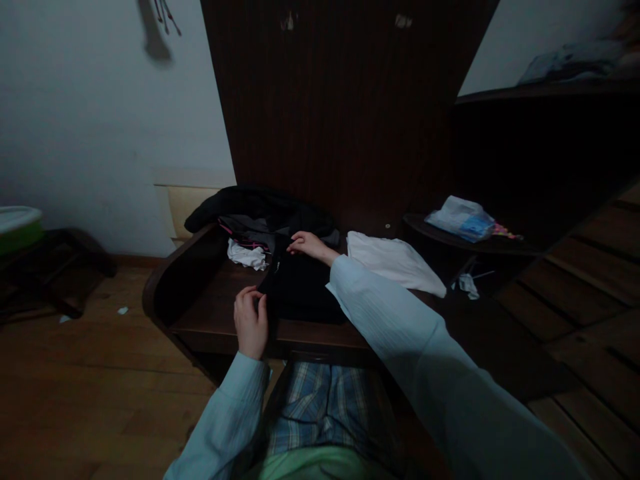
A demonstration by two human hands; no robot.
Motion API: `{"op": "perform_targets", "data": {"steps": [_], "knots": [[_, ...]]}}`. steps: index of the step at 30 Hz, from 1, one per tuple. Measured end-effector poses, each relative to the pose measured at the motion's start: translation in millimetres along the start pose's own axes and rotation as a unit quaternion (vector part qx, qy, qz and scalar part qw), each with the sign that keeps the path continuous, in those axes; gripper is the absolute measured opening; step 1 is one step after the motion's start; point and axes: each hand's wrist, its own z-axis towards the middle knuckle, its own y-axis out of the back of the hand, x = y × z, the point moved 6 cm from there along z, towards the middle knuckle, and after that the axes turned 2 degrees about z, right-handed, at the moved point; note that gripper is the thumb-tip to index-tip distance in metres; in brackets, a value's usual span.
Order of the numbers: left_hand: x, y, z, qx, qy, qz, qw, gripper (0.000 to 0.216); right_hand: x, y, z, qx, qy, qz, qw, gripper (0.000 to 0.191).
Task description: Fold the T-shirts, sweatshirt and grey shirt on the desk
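A black garment lies spread on a dark wooden bench-like surface in front of me. At its near left corner my left hand has its fingers closed on the cloth's edge. Farther back, my right hand pinches the far left part of the same garment. My right forearm reaches across its right side and covers some of it. To the right rests a folded white cloth. Left of the black garment sits a crumpled white cloth, beside a heap of dark clothes.
A tall dark wooden panel rises behind the bench. On a small side shelf at right is a plastic bag. At far left, a green and white tub stands on a dark stool.
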Motion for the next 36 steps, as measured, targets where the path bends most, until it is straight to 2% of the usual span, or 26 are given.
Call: {"op": "perform_targets", "data": {"steps": [3,5,8,14,19,23,25,27,30,36], "knots": [[17,-6,-2,0.043,0.032,0.022,0.998,0.006,-14,2,-4,0.022,-0.008,-0.051,0.998,0.037],[20,-3,-4,0.037,0.035,0.023,0.998,0.012,-22,17,-6,-0.023,0.004,-0.109,0.994,0.043],[8,6,-8,0.015,0.015,0.029,0.999,0.018,-33,42,-13,-0.082,0.02,-0.203,0.976,0.037],[-15,-9,-21,0.163,0.034,0.033,0.986,0.027,-55,52,-32,-0.034,-0.015,-0.282,0.959,0.018],[-13,-19,-20,0.198,0.046,0.051,0.978,0.036,-63,57,-60,-0.052,-0.055,-0.325,0.943,0.022],[-10,-24,-15,0.194,0.016,0.02,0.981,0.042,-68,70,-108,-0.127,-0.093,-0.374,0.914,0.032],[-9,-22,-15,0.169,0.004,-0.005,0.986,0.038,-71,73,-138,-0.146,-0.096,-0.347,0.921,0.031],[-8,-18,-16,0.152,0.002,-0.031,0.988,0.03,-77,73,-166,-0.137,-0.1,-0.258,0.951,0.026],[-6,-14,-20,0.165,0.0,-0.072,0.984,0.025,-85,72,-198,-0.13,-0.099,-0.138,0.977,0.024],[-2,-18,-21,0.217,0.0,-0.1,0.971,0.033,-80,72,-217,-0.196,0.0,-0.094,0.976,0.035]]}}
